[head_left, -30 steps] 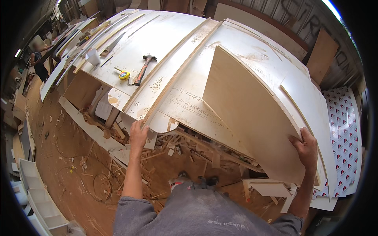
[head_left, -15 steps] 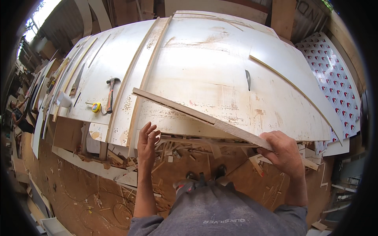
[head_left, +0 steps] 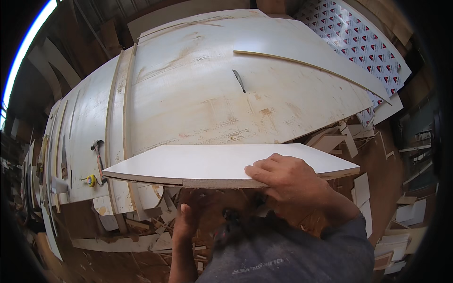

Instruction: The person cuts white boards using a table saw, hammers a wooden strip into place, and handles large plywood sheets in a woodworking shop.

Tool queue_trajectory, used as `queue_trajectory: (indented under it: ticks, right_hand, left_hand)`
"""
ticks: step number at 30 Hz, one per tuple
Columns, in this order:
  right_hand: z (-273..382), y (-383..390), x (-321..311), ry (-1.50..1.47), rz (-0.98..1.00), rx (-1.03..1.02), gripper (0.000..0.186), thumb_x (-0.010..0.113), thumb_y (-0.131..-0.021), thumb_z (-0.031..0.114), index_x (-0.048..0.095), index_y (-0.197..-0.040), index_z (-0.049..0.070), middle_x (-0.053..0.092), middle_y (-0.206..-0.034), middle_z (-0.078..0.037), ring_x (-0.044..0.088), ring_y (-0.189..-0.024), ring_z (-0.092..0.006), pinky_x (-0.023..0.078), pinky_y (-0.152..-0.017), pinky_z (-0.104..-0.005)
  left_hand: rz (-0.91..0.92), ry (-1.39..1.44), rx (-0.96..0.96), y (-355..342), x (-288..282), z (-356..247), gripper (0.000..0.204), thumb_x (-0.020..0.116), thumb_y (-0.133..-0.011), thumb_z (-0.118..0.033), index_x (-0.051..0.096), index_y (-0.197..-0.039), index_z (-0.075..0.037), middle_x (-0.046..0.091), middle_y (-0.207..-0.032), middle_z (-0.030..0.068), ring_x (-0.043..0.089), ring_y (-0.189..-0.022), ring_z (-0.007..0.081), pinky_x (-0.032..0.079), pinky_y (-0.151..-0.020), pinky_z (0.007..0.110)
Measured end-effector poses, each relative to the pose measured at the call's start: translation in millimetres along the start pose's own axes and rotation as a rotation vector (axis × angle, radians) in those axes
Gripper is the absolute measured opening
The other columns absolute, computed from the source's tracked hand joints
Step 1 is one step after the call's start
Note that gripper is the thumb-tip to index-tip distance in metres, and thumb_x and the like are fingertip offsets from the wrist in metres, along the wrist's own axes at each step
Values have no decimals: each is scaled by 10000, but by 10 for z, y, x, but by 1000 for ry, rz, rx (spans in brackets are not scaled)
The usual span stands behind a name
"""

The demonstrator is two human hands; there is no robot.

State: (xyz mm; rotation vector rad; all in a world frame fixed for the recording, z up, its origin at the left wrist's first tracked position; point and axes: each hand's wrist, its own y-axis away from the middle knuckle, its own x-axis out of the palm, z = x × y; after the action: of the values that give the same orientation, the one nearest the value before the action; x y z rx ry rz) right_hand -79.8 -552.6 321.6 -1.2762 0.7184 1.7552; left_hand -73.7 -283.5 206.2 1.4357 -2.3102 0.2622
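At the far left of the worktop (head_left: pixel 85 127), a hammer (head_left: pixel 97 155) lies beside a small yellow tape measure (head_left: pixel 91 179), both well clear of the work. Two thin wooden strips (head_left: pixel 119 118) run from near to far across the white surface.

The white board (head_left: pixel 222 162) is held roughly level in front of the person, its near edge showing a raw chipboard core, its far edge over the near rim of the worktop. The left hand (head_left: pixel 186 224) is under the board towards its left half; its fingers are hidden by the panel, so whether they are curled or flat I cannot tell. It probably carries the weight from below. The right hand (head_left: pixel 288 181) lies on top near the right half, fingers (head_left: pixel 264 172) together and flat on the face, thumb wrapped over the near edge, so it is clamped on the board.

To handle this well, I would keep the panel level, with the lower hand nearer the middle of its length so the long left end does not droop. The top hand should press only lightly and steer. Further right, a curved strip (head_left: pixel 311 68) and a dark slot (head_left: pixel 239 80) sit on the far worktop, and a patterned sheet (head_left: pixel 368 42) lies beyond; offcuts (head_left: pixel 406 217) litter the floor.
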Motion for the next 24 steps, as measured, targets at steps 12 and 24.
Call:
queue_trajectory:
  ticks: [12, 24]
  right_hand:
    - [-29, 740, 685, -270, -114, -245, 439, 600, -872, 197, 531, -1281, 54, 554, -1270, -206, 555, -1172, -345, 459, -971, -448]
    - [-1549, 2108, 1115, -864, -416, 843, 529, 570, -918, 136, 397, -1402, 10, 531, -1275, -151, 514, -1192, -262, 439, -982, -373]
  left_hand:
    - [-464, 289, -83, 281, 1042, 407, 754, 450, -925, -599, 314, -1427, -53, 448, -1364, 131, 461, -1248, 274, 415, -1014, 453]
    - [-755, 471, -116, 498, 1008, 706, 396, 573, -946, -223, 484, -1224, 46, 565, -1168, 144, 552, -1107, 252, 445, -974, 410]
